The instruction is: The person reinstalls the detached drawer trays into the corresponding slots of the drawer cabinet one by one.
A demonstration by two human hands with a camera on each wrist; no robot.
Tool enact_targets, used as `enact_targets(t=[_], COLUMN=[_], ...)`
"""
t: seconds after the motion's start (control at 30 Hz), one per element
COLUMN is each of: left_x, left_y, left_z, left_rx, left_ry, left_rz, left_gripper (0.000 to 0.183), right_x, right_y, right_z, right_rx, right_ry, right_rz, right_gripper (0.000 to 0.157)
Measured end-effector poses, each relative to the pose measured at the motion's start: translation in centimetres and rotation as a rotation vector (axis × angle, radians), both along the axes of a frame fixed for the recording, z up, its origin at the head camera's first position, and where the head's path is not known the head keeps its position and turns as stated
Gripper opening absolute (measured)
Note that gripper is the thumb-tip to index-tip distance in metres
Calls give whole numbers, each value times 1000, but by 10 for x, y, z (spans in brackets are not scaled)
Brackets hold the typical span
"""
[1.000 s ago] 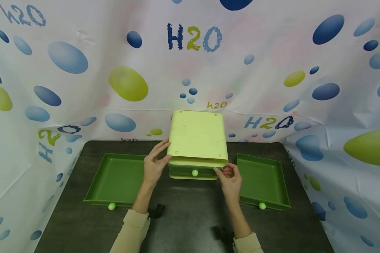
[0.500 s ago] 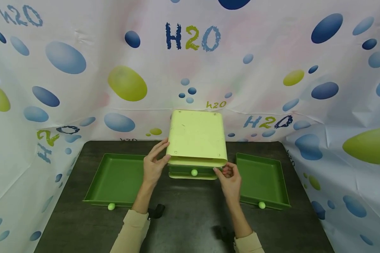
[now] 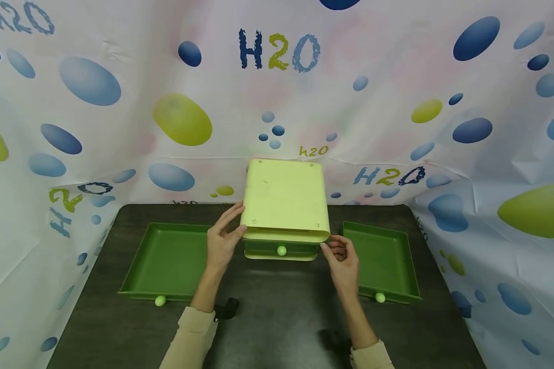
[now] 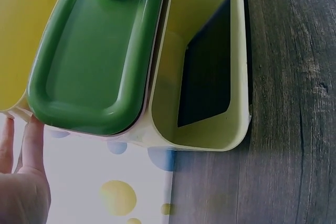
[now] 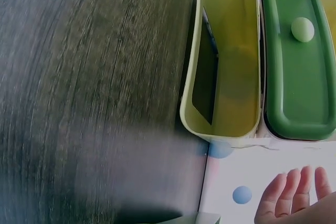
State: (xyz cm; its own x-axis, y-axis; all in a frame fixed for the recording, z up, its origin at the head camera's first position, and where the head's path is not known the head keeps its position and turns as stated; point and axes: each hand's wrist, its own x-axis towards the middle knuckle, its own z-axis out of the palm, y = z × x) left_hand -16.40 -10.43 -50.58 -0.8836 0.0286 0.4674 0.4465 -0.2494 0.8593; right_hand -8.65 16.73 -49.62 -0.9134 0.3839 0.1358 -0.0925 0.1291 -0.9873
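A pale yellow drawer unit (image 3: 286,197) stands at the back of the table. A green drawer (image 3: 300,247) with a light green round knob (image 3: 281,251) sits pushed into its middle slot. In the left wrist view, the bottom compartment (image 4: 170,77) beside that drawer front holds no drawer. My left hand (image 3: 220,246) rests against the unit's left side, fingers extended and thumb near the front corner. Close by the front right corner is my right hand (image 3: 343,264), its fingers loosely bent with nothing between them; in the right wrist view those fingers (image 5: 302,190) show apart from the unit.
Another green drawer (image 3: 166,264) lies flat on the dark table (image 3: 272,318) at the left, and a third green drawer (image 3: 385,261) lies at the right, partly behind the right hand. A white curtain (image 3: 277,102) with coloured spots hangs behind the table.
My right hand has come off the drawer front's right end and moved slightly right, its fingers loosening. The left hand stays at the unit's side. The head view has shifted a little.
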Motion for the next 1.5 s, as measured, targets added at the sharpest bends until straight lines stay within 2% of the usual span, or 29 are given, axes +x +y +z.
enact_targets(t=[0.2,0.53,0.8,1.0,1.27,1.4,1.5], left_x=[5,4,4,1,-1,-1,-1], left_y=[2,-2,0,0,1,-1,-3], left_z=[-2,3,3,1,-1,0,2], left_rx=[14,1,37,29,16,-11,-46], left_ry=[-11,-12,-26,-17,-26,-26,-22], left_rz=[1,2,-75,-58,-76,-47,-33], left_gripper=[41,40,48,47,46,51,53], right_x=[3,0,4,4,4,1,-2], right_y=[5,16,29,33,42,47,54], right_z=[1,8,8,6,8,2,-9], right_rx=[9,60,99,122,147,154,133], right_ry=[-43,-49,-41,-45,-87,-98,-104], right_rz=[-7,-20,-81,-71,-75,-63,-62], right_gripper=[39,39,29,30,36,40,42])
